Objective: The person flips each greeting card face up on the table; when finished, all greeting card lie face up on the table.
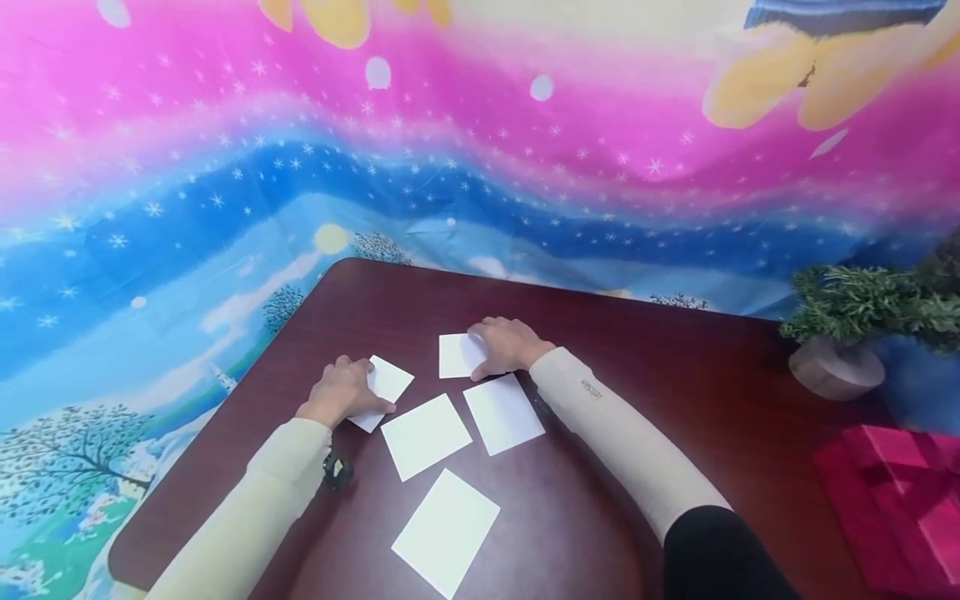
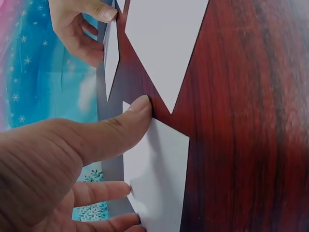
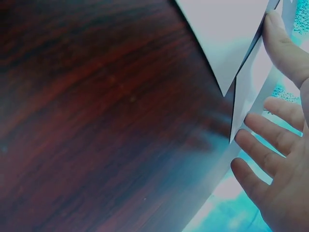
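Note:
Several white square cards lie on the dark wooden table. My left hand (image 1: 341, 393) rests at the leftmost card (image 1: 389, 380), its thumb at one edge and its fingertips along another. In the left wrist view this card (image 2: 161, 179) lies between the spread thumb and fingers. Farther back, my right hand (image 1: 508, 343) touches another card (image 1: 456, 357), thumb on the near side and fingers across the far edge. The right wrist view shows its fingers spread and fairly straight beside that card (image 3: 247, 92). Between the hands lie a tilted card (image 1: 427, 436) and a second one (image 1: 505, 415).
One more card (image 1: 447, 533) lies nearer the body on the table (image 1: 585, 517). On the right stand a green potted plant (image 1: 840, 367) and a red box (image 1: 892, 508). A colourful printed cloth (image 1: 450, 150) hangs behind the table edge.

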Motion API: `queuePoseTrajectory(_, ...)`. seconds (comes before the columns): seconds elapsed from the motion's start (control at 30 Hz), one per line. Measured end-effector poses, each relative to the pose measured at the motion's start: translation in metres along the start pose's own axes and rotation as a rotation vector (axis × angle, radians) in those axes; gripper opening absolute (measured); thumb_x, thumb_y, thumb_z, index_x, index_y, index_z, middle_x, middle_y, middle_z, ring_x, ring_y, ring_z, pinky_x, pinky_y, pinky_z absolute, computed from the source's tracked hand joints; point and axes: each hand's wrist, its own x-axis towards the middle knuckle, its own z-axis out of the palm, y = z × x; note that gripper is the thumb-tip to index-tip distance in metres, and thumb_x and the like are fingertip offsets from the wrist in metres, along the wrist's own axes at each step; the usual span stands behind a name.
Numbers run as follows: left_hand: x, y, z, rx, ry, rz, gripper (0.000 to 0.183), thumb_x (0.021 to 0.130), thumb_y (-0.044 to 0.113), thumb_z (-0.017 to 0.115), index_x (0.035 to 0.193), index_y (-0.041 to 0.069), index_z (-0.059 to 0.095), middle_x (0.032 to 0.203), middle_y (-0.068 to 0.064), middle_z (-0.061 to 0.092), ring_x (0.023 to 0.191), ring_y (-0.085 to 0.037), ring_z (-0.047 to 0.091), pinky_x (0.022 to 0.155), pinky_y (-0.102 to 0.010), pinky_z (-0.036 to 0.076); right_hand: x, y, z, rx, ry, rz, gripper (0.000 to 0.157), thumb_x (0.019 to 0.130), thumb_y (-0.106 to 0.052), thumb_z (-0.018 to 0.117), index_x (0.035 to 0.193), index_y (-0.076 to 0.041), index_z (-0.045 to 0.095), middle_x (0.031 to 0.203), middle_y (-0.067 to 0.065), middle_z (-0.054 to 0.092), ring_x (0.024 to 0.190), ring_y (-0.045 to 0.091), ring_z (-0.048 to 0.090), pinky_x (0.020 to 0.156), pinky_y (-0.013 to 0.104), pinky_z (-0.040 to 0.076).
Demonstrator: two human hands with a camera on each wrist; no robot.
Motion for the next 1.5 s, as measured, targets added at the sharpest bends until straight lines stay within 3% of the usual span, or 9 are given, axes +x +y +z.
queuePoseTrajectory(0.27, -0.003, 0.000, 0.001, -0.047, 0.019, -0.077, 0.091, 0.069, 0.040, 0.090, 0.138, -0.004, 0.051, 0.114, -0.027, 0.050, 0.103, -0.042, 0.050, 0.078, -0.058, 0.050, 0.003, -0.001, 0.003, -0.017, -0.002, 0.040, 0.090, 0.077, -0.056, 0.082, 0.146, -0.009, 0.051, 0.140, 0.011, 0.052, 0.126, 0.027, 0.049, 0.105, 0.047, 0.041)
queuePoseTrajectory(0.5, -0.006, -0.002, -0.001, -0.042, 0.054, -0.097, 0.093, 0.068, 0.038, 0.092, 0.137, -0.008, 0.049, 0.112, -0.029, 0.052, 0.099, -0.044, 0.052, 0.077, -0.057, 0.050, 0.006, 0.004, 0.002, -0.069, 0.007, 0.083, 0.082, 0.073, -0.062, 0.082, 0.131, -0.006, 0.063, 0.129, 0.010, 0.054, 0.113, 0.024, 0.051, 0.098, 0.045, 0.044)
queuePoseTrajectory(0.77, -0.005, -0.001, 0.004, -0.055, 0.057, -0.085, 0.091, 0.069, 0.036, 0.092, 0.137, -0.007, 0.051, 0.115, -0.028, 0.051, 0.100, -0.043, 0.051, 0.074, -0.055, 0.050, 0.008, 0.012, 0.002, -0.035, -0.011, 0.086, 0.093, 0.069, -0.063, 0.084, 0.135, -0.005, 0.057, 0.127, 0.009, 0.054, 0.112, 0.024, 0.049, 0.099, 0.044, 0.044)
queuePoseTrajectory(0.97, -0.002, 0.002, 0.000, -0.044, 0.069, -0.065, 0.089, 0.066, 0.034, 0.094, 0.135, -0.006, 0.053, 0.115, -0.025, 0.052, 0.101, -0.041, 0.051, 0.078, -0.059, 0.049, 0.007, 0.009, -0.001, -0.024, 0.011, 0.066, 0.099, 0.068, -0.062, 0.085, 0.140, -0.005, 0.049, 0.132, 0.009, 0.054, 0.116, 0.024, 0.050, 0.101, 0.044, 0.042)
queuePoseTrajectory(1.1, 0.008, 0.017, -0.004, -0.010, 0.090, -0.016, 0.081, 0.068, 0.032, 0.093, 0.132, -0.001, 0.057, 0.118, -0.023, 0.054, 0.103, -0.039, 0.053, 0.083, -0.059, 0.049, 0.007, 0.006, -0.001, -0.058, 0.034, 0.046, 0.099, 0.068, -0.063, 0.085, 0.140, -0.006, 0.048, 0.132, 0.009, 0.054, 0.116, 0.024, 0.050, 0.101, 0.045, 0.042)
queuePoseTrajectory(1.27, 0.030, 0.045, -0.004, 0.041, 0.112, 0.121, 0.076, 0.077, 0.034, 0.088, 0.138, 0.003, 0.055, 0.131, -0.021, 0.055, 0.116, -0.041, 0.055, 0.092, -0.058, 0.048, 0.006, 0.005, 0.001, -0.078, 0.067, 0.049, 0.098, 0.067, -0.064, 0.085, 0.138, -0.007, 0.049, 0.129, 0.008, 0.055, 0.113, 0.023, 0.051, 0.099, 0.043, 0.044)
queuePoseTrajectory(1.5, 0.059, 0.077, 0.005, 0.048, 0.062, 0.266, 0.092, 0.077, 0.031, 0.089, 0.152, 0.010, 0.041, 0.156, -0.019, 0.034, 0.128, -0.041, 0.050, 0.098, -0.055, 0.047, 0.006, 0.005, 0.001, -0.069, 0.089, 0.051, 0.098, 0.066, -0.064, 0.086, 0.136, -0.007, 0.049, 0.124, 0.008, 0.055, 0.106, 0.022, 0.052, 0.095, 0.043, 0.046)
